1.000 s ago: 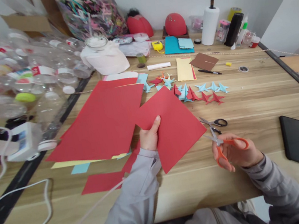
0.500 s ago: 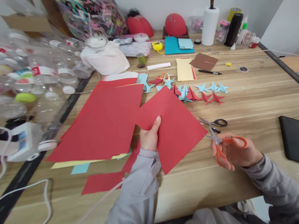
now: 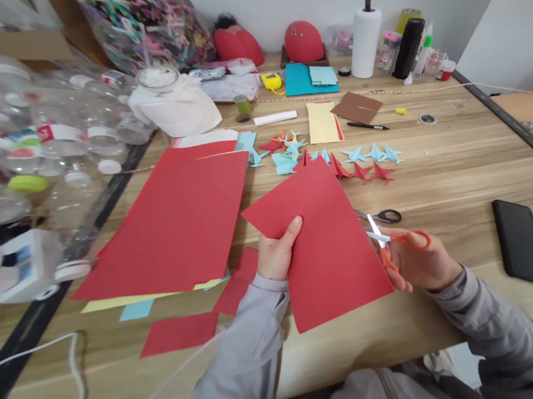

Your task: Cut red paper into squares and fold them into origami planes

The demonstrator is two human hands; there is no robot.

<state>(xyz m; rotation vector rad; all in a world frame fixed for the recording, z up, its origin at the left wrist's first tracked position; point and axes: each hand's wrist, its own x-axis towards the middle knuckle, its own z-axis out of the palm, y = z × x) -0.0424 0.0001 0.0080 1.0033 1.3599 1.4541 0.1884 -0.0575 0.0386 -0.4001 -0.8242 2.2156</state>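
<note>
My left hand (image 3: pixel 279 251) grips a red sheet of paper (image 3: pixel 328 250) by its left side, thumb on top, holding it above the table. In my right hand (image 3: pixel 420 259) is a pair of orange-handled scissors (image 3: pixel 381 240), blades parted, beside the sheet's right edge. The sheet partly hides the lower handle. Just behind them lies a second pair of scissors (image 3: pixel 388 216) with black handles, its blades partly covered. Larger red sheets (image 3: pixel 173 221) are stacked at the left, and small red paper pieces (image 3: pixel 179 333) lie near my left forearm.
Folded red paper shapes (image 3: pixel 378 172) and blue ones (image 3: pixel 375 153) stand behind the sheet. A black phone (image 3: pixel 522 243) rests at the right. Clear plastic bottles (image 3: pixel 60 144) crowd the left side. A white cable (image 3: pixel 79 377) runs over the front left.
The red sheet has turned and come lower, its right edge now beside the scissors. The scissors have tilted more upright in my right hand. The whole view has shifted slightly.
</note>
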